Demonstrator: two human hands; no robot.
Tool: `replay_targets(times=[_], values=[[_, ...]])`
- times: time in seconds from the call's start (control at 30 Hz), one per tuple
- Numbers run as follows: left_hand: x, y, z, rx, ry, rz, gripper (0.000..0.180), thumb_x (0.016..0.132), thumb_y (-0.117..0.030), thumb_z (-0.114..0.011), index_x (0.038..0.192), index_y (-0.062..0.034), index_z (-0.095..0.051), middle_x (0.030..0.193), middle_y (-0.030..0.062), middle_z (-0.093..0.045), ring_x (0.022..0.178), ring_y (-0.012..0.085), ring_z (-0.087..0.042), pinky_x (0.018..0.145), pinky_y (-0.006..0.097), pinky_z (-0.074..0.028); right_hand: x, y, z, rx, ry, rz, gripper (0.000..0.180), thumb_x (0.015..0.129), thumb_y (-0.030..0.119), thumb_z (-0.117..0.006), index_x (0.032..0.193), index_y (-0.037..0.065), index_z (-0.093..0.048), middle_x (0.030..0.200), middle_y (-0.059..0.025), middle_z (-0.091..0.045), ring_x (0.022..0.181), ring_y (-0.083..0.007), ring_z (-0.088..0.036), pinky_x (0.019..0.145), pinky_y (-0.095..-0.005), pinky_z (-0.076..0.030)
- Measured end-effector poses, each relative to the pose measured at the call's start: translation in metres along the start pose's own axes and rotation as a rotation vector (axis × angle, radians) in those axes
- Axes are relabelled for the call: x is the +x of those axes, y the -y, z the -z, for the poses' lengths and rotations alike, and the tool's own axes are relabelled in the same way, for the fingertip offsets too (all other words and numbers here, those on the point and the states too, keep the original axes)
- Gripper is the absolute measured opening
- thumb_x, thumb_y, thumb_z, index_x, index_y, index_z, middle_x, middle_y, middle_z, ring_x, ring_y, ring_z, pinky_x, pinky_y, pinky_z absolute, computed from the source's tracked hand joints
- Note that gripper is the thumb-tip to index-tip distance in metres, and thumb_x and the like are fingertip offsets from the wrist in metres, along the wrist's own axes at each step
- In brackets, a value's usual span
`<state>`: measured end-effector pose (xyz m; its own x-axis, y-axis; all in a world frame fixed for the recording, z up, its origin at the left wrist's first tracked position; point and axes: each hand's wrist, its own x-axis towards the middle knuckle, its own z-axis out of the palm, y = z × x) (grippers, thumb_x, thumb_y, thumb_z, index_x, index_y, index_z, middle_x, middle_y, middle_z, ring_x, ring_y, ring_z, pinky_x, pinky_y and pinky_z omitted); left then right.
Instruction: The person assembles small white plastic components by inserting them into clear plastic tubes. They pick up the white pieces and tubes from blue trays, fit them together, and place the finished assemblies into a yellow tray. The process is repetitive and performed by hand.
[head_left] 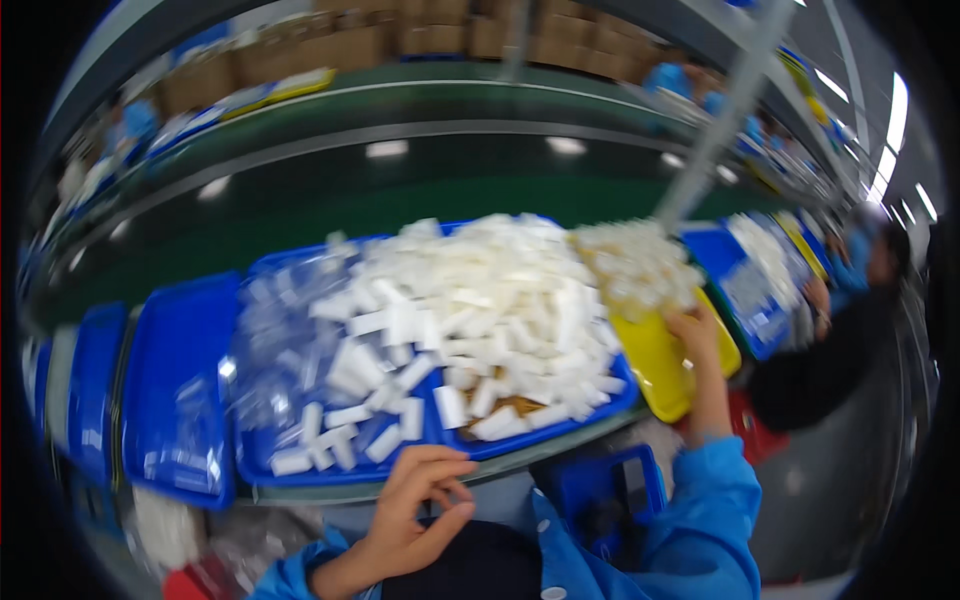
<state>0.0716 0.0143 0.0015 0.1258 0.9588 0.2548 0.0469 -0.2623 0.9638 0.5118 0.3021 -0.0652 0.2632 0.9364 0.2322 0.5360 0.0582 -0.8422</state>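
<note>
A heap of small, short, white tube-like pieces (500, 320) fills much of the broad, rimmed blue plastic tray surface (255, 462) on the green-edged desk (365, 493); whether this is one tray or two cannot be told. The pieces point every which way: near the front, one lies almost level from left to right, another has its long axis running away from the person, and a third slants from lower left to upper right. To their left is a pile of clear plastic pieces (285, 340).

To the right, the rimmed yellow plastic tray (650, 365) has its long axis running away from the person, the far end leaning left, where small translucent rounded pieces (640, 265) are heaped. The bare right hand (697, 332) is over this tray, fingers toward the near edge of those pieces; blur hides whether its grip pinches one. The bare left hand (418, 510) is just before the blue tray's near rim, fingers pointing right, its grip loosely spread with a gap between thumb and fingers
</note>
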Motion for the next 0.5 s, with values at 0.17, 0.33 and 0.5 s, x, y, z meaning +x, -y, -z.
replay_targets(times=[0.17, 0.33, 0.5], values=[[-0.022, -0.01, 0.02, 0.177, -0.12, -0.156, 0.034, 0.086, 0.001, -0.066, 0.119, 0.0006, -0.06, 0.125, 0.0161, -0.05, 0.096, 0.019, -0.062, 0.074, 0.026, -0.052, -0.016, -0.021, 0.046, 0.109, -0.044, 0.021, 0.056, 0.084, 0.006, -0.067, 0.136, 0.002, -0.046, 0.122, -0.0103, -0.056, 0.093, -0.0178, -0.061, 0.072, -0.0268, -0.052], [-0.061, -0.029, 0.113, 0.846, -0.547, -0.218, 0.039, 0.072, -0.004, -0.074, 0.11, -0.0013, -0.064, 0.122, 0.017, -0.055, 0.107, 0.0318, -0.058, 0.087, 0.037, -0.049, -0.082, 0.069, 0.039, 0.244, -0.119, 0.276, 0.045, 0.091, 0.01, -0.061, 0.134, 0.002, -0.048, 0.127, -0.0118, -0.053, 0.108, -0.0189, -0.055, 0.091, -0.0272, -0.043], [-0.083, -0.049, 0.226, 1.235, -0.532, 0.387, 0.086, 0.062, -0.008, -0.076, 0.14, -0.0118, -0.04, 0.139, 0.0164, -0.041, 0.124, 0.0376, -0.045, 0.097, 0.041, -0.046, -0.098, 0.107, 0.001, 0.228, -0.067, 0.308, 0.037, 0.094, 0.011, -0.057, 0.129, 0.0, -0.052, 0.121, -0.0103, -0.055, 0.106, -0.0149, -0.054, 0.09, -0.0264, -0.042]])
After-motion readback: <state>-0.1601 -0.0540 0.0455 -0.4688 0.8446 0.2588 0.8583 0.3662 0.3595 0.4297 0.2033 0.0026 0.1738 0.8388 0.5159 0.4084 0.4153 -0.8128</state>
